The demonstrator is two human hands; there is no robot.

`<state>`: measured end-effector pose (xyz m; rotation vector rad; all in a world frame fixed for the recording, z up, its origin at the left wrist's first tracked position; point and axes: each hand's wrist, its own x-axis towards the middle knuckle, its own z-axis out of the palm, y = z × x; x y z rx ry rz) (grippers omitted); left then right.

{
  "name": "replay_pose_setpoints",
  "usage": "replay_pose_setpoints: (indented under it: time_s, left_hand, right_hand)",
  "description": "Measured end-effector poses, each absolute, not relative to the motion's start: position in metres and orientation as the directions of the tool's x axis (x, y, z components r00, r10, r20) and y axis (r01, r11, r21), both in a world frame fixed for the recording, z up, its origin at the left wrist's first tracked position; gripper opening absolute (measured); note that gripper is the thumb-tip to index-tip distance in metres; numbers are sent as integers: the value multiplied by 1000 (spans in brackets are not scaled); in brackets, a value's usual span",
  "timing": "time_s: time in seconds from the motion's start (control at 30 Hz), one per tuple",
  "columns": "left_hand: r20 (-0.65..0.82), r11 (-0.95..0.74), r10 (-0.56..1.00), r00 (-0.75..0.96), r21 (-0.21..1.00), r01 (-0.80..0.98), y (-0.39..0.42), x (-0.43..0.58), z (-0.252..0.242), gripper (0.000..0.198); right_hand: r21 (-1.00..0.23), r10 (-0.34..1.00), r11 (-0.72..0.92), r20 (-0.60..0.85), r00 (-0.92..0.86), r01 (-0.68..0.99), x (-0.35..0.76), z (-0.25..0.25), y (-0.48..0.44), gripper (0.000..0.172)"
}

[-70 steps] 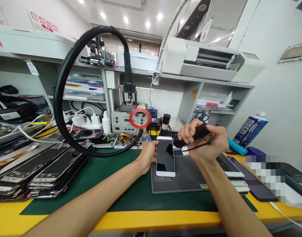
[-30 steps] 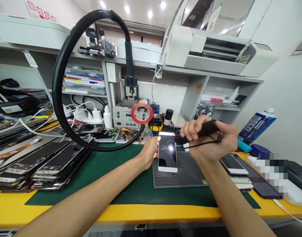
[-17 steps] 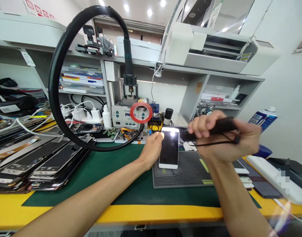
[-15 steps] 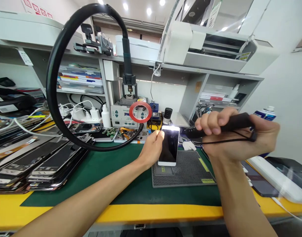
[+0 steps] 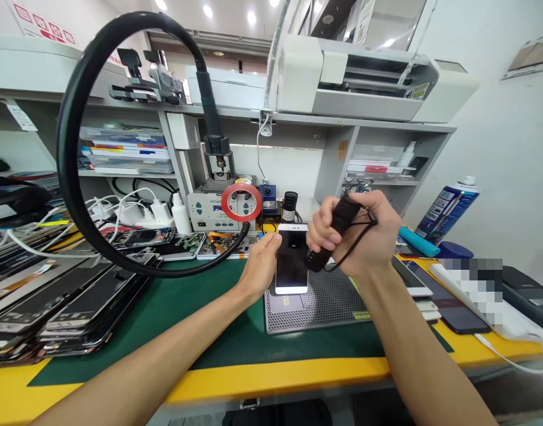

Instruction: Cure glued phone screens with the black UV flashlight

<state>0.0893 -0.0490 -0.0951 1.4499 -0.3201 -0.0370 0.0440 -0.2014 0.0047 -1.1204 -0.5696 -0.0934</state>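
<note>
My left hand (image 5: pixel 261 266) grips a white smartphone (image 5: pixel 291 266) by its left edge, thumb at the upper left corner. The phone stands nearly upright above the mat, its dark screen toward me. In my right hand (image 5: pixel 358 231), fingers wrapped round it, is a black flashlight (image 5: pixel 325 254) with a thin wrist strap. Its head points down and left, beside the phone's right edge. Bright light falls on the lower edge of the phone and on the grey perforated mat (image 5: pixel 325 310) below.
Stacked phone screens (image 5: pixel 94 296) lie at left on the green work mat (image 5: pixel 174 313). A thick black hose (image 5: pixel 67 148) loops before a soldering station (image 5: pixel 209 210), with red tape (image 5: pixel 241 202) near it. At right are a spray can (image 5: pixel 446 207) and a white power strip (image 5: pixel 466 296).
My right hand has moved left and lower, tilting the flashlight downward. Its light has shifted from the phone's top edge to the bottom edge and mat. My left hand still holds the phone.
</note>
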Motion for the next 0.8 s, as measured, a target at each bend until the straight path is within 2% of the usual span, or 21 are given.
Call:
replay_pose_setpoints:
  time_s: [0.03, 0.13, 0.2, 0.33, 0.47, 0.6, 0.7, 0.8]
  left_hand:
    - [193, 131, -214, 958, 977, -168, -49, 89, -95, 31]
    - [186, 142, -214, 959, 977, -158, -49, 89, -96, 29]
    - [176, 147, -213, 961, 978, -147, -49, 90, -96, 28]
    - [120, 152, -190, 975, 984, -91, -47, 94, -96, 30]
    - [-43, 199, -198, 979, 976, 84, -44, 101, -95, 21]
    - [-247, 295, -288, 925, 896, 331, -43, 104, -89, 3]
    - [-334, 345, -360, 871, 820, 457, -45, 102, -85, 11]
    - [-402, 341, -437, 805, 753, 562, -44, 96, -81, 18]
  right_hand:
    - [-810, 189, 446, 500, 845, 380, 44, 3, -200, 39]
    - [-667, 8, 422, 680, 733, 614, 45, -2, -196, 36]
    - [-634, 9, 406, 722, 691, 658, 44, -4, -194, 36]
    - [-689, 131, 388, 699, 703, 613, 44, -6, -194, 40]
    - [-672, 5, 395, 684, 729, 627, 48, -5, -200, 38]
    - [-765, 83, 489, 520, 850, 419, 55, -3, -206, 38]
    - [-763, 105, 554, 460, 882, 333, 58, -4, -207, 38]
    - [-732, 81, 595, 466, 881, 333, 59, -5, -206, 38]
